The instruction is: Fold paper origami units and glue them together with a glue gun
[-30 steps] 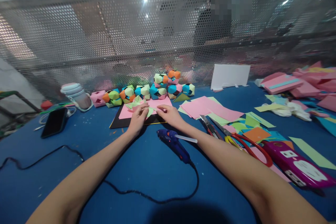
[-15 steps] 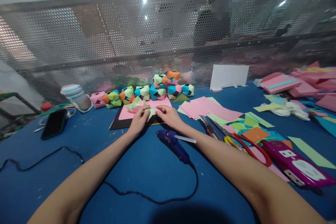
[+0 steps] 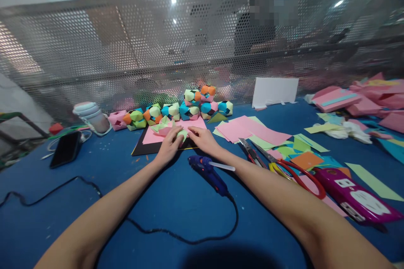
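Note:
A small piece of light green paper lies between my hands, over a pink sheet on a black board. My left hand has its fingers bent and closed on the green paper's left side. From the right, my right hand pinches the same paper at its edge, the fingertips partly hidden. Folded pink and green paper pieces rest just beyond my left hand. Nearer to me, a blue glue gun lies with a clear stick in its back.
Folded paper balls line the back before a perforated metal screen. Paper sheets, a box cutter, scissors and a purple case lie right. A phone and a cup are left.
My left hand has shifted slightly right and turned over the green paper, its fingers reaching further across it. My right hand stays almost where it was.

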`<act>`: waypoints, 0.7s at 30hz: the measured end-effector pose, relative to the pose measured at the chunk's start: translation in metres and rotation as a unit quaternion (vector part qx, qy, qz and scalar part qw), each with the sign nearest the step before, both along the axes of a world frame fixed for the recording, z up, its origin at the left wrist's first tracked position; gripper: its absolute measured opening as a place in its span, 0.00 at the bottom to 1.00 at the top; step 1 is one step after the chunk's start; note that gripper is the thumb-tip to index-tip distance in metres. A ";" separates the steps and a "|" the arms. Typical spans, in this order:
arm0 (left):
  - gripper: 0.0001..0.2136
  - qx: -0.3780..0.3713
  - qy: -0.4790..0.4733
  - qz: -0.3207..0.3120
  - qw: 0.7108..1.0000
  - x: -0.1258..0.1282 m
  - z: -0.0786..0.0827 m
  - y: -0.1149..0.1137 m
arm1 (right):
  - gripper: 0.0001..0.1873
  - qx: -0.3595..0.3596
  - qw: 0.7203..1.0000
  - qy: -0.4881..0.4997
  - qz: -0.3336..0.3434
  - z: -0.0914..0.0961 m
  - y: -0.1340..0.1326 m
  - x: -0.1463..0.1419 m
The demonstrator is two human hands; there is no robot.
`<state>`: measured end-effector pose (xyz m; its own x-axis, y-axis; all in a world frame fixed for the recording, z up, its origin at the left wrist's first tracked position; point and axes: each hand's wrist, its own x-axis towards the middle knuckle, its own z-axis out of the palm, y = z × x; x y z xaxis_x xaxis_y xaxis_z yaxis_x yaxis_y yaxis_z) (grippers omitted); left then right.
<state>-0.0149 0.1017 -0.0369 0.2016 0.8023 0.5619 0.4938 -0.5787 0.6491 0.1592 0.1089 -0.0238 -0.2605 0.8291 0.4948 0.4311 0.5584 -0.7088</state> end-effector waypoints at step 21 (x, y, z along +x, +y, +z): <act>0.21 0.008 0.005 0.037 0.999 -0.002 -0.005 0.007 | 0.23 -0.004 0.999 -0.012 -0.032 0.004 0.000 0.000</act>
<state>-0.0166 0.1082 -0.0423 0.1484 0.8055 0.5737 0.5413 -0.5517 0.6346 0.1593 0.1089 -0.0194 -0.2185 0.8484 0.4822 0.4836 0.5233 -0.7016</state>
